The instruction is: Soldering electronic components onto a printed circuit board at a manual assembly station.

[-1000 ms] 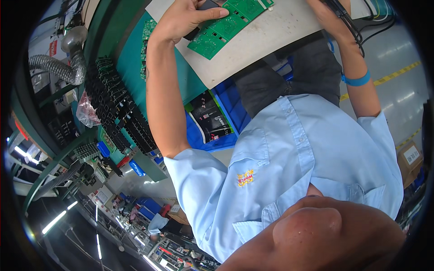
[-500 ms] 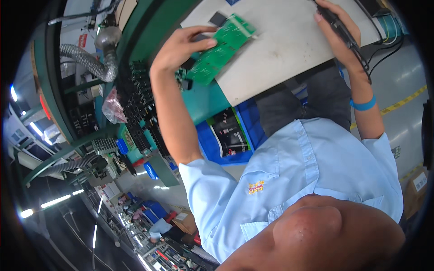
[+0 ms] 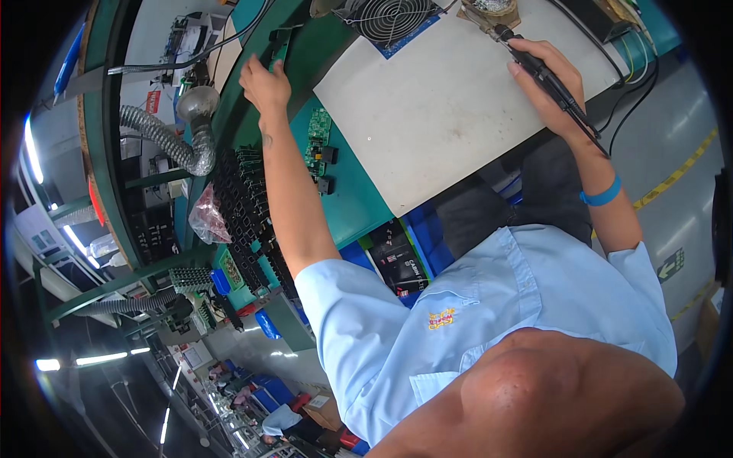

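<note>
At the upper left my left hand (image 3: 266,85) is stretched out over a green metal frame. Its fingers and thumb close on a circuit board (image 3: 282,47), seen almost edge-on and partly hidden by the hand. My right hand (image 3: 556,80) grips a black soldering iron (image 3: 544,74), its front end pointing up and left toward a round tip-cleaner holder (image 3: 489,11). Another green circuit board (image 3: 318,137) with black parts lies on the green mat (image 3: 353,200), beside my left forearm.
A white work sheet (image 3: 427,114) covers the bench before me. Behind it stands a fan with a wire guard (image 3: 393,19). Racked black parts (image 3: 244,202) and a silver flexible duct (image 3: 164,141) are at the left. Black cables (image 3: 637,107) hang at the right edge.
My left hand has carried the circuit board up and left, away from the white sheet. The board on the mat is now uncovered. The soldering iron has shifted slightly left and down.
</note>
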